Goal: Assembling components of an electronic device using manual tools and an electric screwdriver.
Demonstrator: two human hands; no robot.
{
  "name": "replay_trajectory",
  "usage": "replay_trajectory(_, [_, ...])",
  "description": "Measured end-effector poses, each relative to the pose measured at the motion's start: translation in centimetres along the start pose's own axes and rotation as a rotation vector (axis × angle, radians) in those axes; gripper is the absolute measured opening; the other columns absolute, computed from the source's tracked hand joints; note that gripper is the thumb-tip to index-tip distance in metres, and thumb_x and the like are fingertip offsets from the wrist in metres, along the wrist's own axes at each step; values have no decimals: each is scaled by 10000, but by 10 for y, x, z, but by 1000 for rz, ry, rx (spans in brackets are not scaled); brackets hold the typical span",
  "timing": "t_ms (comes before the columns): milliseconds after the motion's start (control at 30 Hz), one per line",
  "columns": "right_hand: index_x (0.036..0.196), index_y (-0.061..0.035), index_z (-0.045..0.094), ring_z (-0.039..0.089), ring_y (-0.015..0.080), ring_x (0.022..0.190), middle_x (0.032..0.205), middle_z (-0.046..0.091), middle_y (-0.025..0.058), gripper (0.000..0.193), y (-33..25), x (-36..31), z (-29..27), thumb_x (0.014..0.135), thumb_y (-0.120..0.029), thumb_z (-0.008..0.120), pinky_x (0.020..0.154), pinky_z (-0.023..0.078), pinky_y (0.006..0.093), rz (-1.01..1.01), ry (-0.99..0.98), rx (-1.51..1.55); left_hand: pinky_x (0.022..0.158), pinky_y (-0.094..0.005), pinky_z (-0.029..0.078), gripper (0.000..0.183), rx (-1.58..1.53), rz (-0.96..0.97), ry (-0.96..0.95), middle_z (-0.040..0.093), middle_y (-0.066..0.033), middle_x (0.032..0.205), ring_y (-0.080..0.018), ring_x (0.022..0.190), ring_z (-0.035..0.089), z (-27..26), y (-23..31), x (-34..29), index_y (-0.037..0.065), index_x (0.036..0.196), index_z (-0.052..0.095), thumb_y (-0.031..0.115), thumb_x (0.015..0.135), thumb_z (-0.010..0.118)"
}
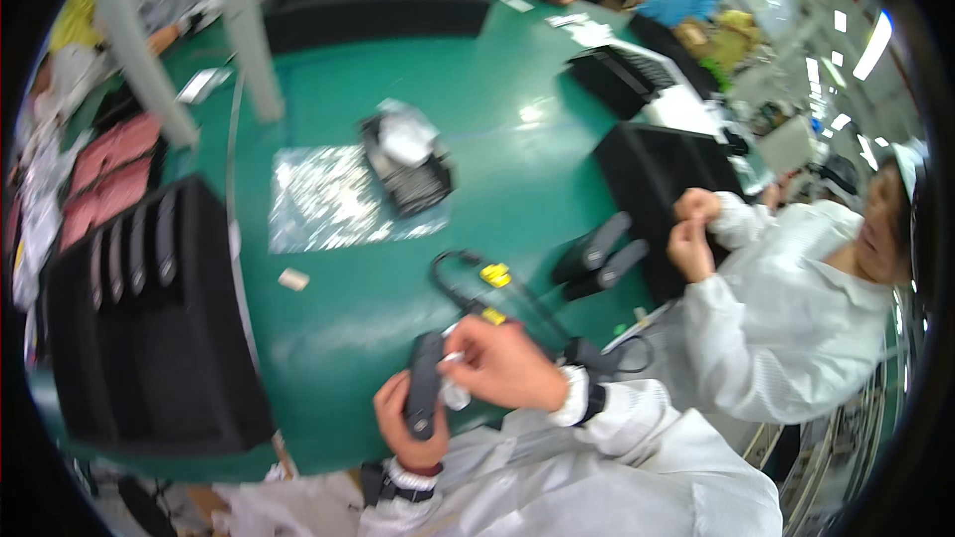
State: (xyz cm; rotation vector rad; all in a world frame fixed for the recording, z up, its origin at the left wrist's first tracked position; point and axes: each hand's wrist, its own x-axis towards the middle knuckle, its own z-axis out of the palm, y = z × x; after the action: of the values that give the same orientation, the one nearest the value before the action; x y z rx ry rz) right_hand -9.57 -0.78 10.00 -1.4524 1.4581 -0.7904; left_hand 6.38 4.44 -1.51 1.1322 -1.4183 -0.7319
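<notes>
My left hand (418, 451) is wrapped round a long dark grey handheld device (425, 388) with rounded ends, tilted slightly near the table's front edge. Against the device's right side my right hand (509, 368) is closed, thumb and fingertips pinched together. A small crumpled white piece (456, 396) shows beneath those fingers; blur hides whether it is cloth, paper or film. Just beyond my right hand lies a black cable (448, 264) with yellow tags (494, 274). Two similar dark devices (597, 251) rest farther right, near a co-worker.
A black slotted tray (164, 378) holding several dark devices stands at the left. On the green table (338, 298) lie clear plastic bags (323, 199) with a dark packed item and a small beige piece (293, 279). A co-worker (786, 318) sits right, beside another black tray (667, 164).
</notes>
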Motion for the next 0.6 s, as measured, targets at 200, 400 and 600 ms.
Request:
replay_trajectory(200, [940,-12,589,636,127,658,742,658,62,156,-2,1,-6,870,-110,686,612,511,283,28,-54,-46,957,-453,441,478,-31,-31,-9,550,-196,1183,-353,1084,560,-1,-2,-4,-6,1227,513,-11,785,694])
replay_trajectory(400, [993,-17,639,643,206,699,814,635,96,178,-1,-3,-13,868,-118,714,628,503,326,-213,191,-86,933,-464,467,504,1,-12,50,569,-213,1180,-378,1057,583,-4,-1,-4,-15,1226,530,-37,761,724])
replay_trajectory(600, [1049,17,660,645,163,839,953,636,108,147,14,-17,0,907,11,624,740,525,275,-219,164,64,920,-428,495,569,-47,25,8,583,-212,1193,-374,1076,601,6,0,8,-2,1232,548,-68,694,721])
